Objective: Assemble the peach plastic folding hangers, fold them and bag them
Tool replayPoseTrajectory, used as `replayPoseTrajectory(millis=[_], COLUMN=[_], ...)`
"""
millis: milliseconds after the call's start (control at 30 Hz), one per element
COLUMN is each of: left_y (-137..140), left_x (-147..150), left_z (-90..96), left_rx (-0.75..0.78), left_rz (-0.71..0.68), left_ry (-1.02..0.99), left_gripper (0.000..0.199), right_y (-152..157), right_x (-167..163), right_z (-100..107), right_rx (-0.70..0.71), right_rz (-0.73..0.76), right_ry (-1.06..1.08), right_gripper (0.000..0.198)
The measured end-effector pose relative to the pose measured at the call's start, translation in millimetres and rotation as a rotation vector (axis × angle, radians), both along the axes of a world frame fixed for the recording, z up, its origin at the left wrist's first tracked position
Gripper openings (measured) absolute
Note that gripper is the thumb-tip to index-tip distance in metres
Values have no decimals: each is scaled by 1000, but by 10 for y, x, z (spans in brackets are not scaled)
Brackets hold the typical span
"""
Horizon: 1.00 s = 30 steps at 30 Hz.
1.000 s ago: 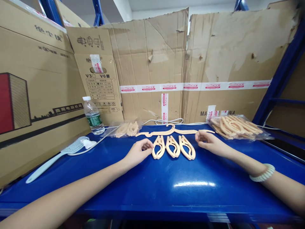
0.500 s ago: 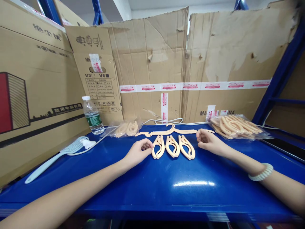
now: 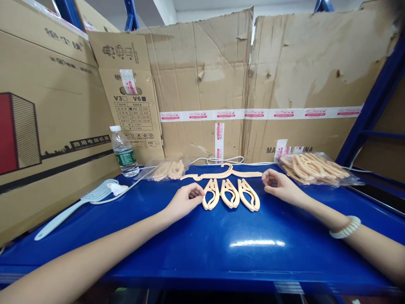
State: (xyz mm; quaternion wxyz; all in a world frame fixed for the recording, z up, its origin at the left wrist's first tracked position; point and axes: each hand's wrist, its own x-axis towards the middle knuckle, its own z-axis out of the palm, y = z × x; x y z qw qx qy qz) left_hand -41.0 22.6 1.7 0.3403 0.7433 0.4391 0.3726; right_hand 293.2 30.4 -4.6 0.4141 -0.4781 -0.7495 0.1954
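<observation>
From the head camera, three folded hangers lie side by side on the blue shelf, just in front of an opened-out hanger. The left hand rests beside the leftmost folded one, fingers curled, fingertips touching its edge. The right hand sits right of the row (loosely curled, holding nothing I can make out), at the opened hanger's right end. A bagged heap of hangers lies further right; a water bottle stands well left.
</observation>
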Motion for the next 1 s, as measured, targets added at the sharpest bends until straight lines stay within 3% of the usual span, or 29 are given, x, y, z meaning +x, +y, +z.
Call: replayPoseTrajectory(millis=[200, 400, 733, 1000], left_y=[0, 5, 20, 23], left_x=[6, 19, 10, 8], left_z=[4, -15, -34, -29], left_rx=[11, 35, 67, 71], left_rz=[9, 9, 8, 13], left_ry=[4, 16, 17, -6], left_gripper=[7, 6, 6, 6], right_y=[38, 191, 298, 249], right_x=[51, 142, 208, 176], right_z=[13, -32, -142, -34], right_rx=[14, 174, 226, 210], right_rz=[-34, -191, -135, -134], right_ry=[-23, -266, -495, -482], right_gripper=[20, 19, 40, 9])
